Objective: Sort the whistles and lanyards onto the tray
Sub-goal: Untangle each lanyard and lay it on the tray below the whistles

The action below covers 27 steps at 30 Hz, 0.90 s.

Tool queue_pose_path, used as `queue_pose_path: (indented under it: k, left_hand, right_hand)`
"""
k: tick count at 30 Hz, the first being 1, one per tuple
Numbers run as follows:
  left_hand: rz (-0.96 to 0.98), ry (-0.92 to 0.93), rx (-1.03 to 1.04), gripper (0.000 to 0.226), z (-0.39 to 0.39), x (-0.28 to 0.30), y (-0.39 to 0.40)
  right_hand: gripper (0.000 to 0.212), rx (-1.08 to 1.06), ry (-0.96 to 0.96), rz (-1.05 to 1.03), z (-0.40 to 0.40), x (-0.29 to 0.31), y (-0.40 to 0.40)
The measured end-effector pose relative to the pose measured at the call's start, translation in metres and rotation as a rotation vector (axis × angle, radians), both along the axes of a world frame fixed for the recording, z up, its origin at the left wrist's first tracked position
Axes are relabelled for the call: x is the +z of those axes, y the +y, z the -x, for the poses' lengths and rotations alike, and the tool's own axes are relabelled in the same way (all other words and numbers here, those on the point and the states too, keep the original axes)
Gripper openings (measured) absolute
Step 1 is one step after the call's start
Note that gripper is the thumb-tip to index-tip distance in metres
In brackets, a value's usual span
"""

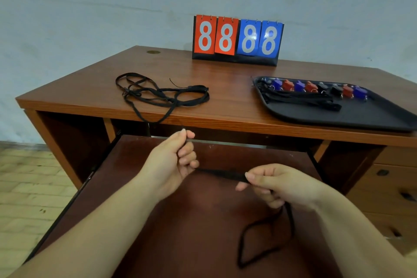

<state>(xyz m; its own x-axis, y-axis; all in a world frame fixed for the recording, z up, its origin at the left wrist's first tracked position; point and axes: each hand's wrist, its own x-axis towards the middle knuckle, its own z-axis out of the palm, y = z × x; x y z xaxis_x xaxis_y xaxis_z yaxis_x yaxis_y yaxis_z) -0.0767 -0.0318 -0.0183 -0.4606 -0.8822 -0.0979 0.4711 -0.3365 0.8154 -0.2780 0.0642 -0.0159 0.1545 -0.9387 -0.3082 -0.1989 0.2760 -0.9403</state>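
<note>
While the left hand (176, 160) pinches one end of a black fabric lanyard (222, 175) and the right hand (277, 184) grips its middle, likely straightening it, tangled black lanyards (158, 95) wait on the brown wooden desk (225, 88), left of the black plastic tray (361, 115) holding coloured whistles (316, 88).

worktop (225, 88): reddish wood veneer, smooth, faint sheen | tray (361, 117): black plastic, matt | lanyards (158, 95): black woven cloth, matt | whistles (311, 86): glossy plastic, small metal rings | scoreboard (237, 38): glossy plastic cards
</note>
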Motion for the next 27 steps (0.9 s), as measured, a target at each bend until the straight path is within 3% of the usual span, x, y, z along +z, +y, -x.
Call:
queue_pose_path:
  k: [4,6,10,17,22,27]
  left_hand:
    - [0.618,-0.612,0.020,0.029,-0.015,-0.013,-0.016]
    - [0.818,-0.865,0.008,0.028,-0.023,-0.018,-0.023]
    - [0.897,-1.074,0.071,0.024,-0.036,-0.019,-0.032]
    - [0.881,-1.312,0.115,0.024,-0.047,-0.021,-0.040]
    - [0.895,-1.282,0.067,0.022,-0.039,-0.019,-0.028]
    - [1.046,-1.064,0.093,0.021,-0.012,-0.017,-0.003]
  right_hand:
    - [0.024,-0.062,0.245,0.027,0.018,-0.001,0.002]
    - [0.026,-0.117,0.299,0.021,0.026,-0.002,0.002]
    - [0.030,-0.160,0.345,-0.024,0.041,-0.004,0.005]
    - [0.007,-0.350,0.550,-0.007,0.058,-0.008,0.008]
    - [0.008,-0.510,0.365,0.222,0.044,-0.003,0.006]
    - [0.013,-0.422,-0.314,0.280,0.007,0.006,0.003]
